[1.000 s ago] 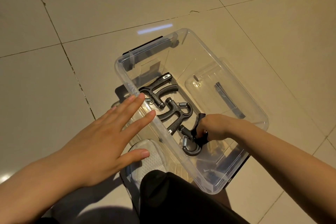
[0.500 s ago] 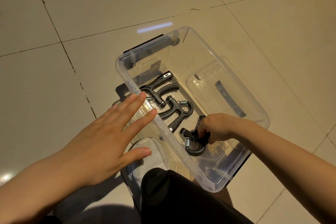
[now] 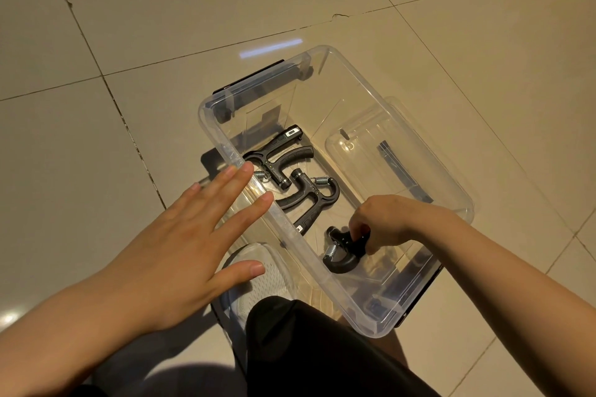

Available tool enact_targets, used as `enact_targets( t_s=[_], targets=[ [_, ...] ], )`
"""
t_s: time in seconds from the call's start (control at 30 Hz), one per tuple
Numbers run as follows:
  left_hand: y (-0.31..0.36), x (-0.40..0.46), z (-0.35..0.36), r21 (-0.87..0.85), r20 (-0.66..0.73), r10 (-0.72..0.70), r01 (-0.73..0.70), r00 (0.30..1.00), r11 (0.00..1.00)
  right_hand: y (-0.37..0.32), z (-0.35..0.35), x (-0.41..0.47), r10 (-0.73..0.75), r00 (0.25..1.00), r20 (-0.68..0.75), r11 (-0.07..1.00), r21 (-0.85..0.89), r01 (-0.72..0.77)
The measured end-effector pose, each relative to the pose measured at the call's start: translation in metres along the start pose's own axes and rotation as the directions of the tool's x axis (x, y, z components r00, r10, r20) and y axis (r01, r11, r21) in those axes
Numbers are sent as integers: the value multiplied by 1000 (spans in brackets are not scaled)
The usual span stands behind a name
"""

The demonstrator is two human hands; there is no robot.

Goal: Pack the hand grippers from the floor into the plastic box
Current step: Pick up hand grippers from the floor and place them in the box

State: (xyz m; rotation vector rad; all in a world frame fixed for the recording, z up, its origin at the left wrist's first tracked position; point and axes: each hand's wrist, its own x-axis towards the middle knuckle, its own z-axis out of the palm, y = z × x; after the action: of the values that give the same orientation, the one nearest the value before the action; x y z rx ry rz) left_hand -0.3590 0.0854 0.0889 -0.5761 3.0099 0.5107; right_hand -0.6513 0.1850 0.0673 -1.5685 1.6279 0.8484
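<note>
Curled fingers of the right hand (image 3: 392, 219) pinch a black hand gripper (image 3: 343, 251) low inside the clear plastic box (image 3: 451, 193), down at the end nearest the person. That gripper sits with its curved handle and silver spring toward the near wall, and whether it already rests on the bottom I cannot tell.

Over on the other side, the left hand (image 3: 180, 235) is spread flat with straight fingers, holding nothing. Its fingertips (image 3: 246, 167) reach the box's long left rim; from where I stand they seem to touch it, though I would not swear to it.

Two more black grippers lie on the box floor further from the person. The far gripper (image 3: 279, 155) has its handles pointing toward the back wall, one of them with a small display at its tip. The middle gripper (image 3: 311, 200) lies just beside it, turned the other way, with its spring near the first one's knob; the two look close enough to touch.

A clear lid (image 3: 371, 145) with a dark latch shows through the box's right side. The box stands on a glossy beige tiled floor (image 3: 129, 42). A white shoe (image 3: 261, 280) and a dark trouser leg (image 3: 306, 348) sit against its near left corner.
</note>
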Motion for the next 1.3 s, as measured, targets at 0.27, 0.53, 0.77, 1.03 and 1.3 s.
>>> enact_targets(
  t_s=[0.27, 0.53, 0.77, 1.03, 1.3],
  targets=[
    [0, 0, 2, 4, -6, -20, 20, 1000, 1000, -5, 2, 4, -30, 998, -48, 996, -89, 26],
    [0, 1, 2, 21, -4, -18, 18, 1000, 1000, -10, 9, 16, 29, 999, -18, 980, -197, -32],
    [0, 1, 4, 26, -20, -17, 17, 1000, 1000, -12, 10, 18, 21, 1000, -24, 975, -221, -25],
    [2, 1, 4, 6, -44, -23, 23, 999, 1000, -15, 6, -5, 71, 997, -25, 994, -87, -73],
    [4, 2, 5, 10, -30, -37, 37, 999, 999, -24, -14, -36, 66, 986, -155, 997, -39, -73]
  ],
)
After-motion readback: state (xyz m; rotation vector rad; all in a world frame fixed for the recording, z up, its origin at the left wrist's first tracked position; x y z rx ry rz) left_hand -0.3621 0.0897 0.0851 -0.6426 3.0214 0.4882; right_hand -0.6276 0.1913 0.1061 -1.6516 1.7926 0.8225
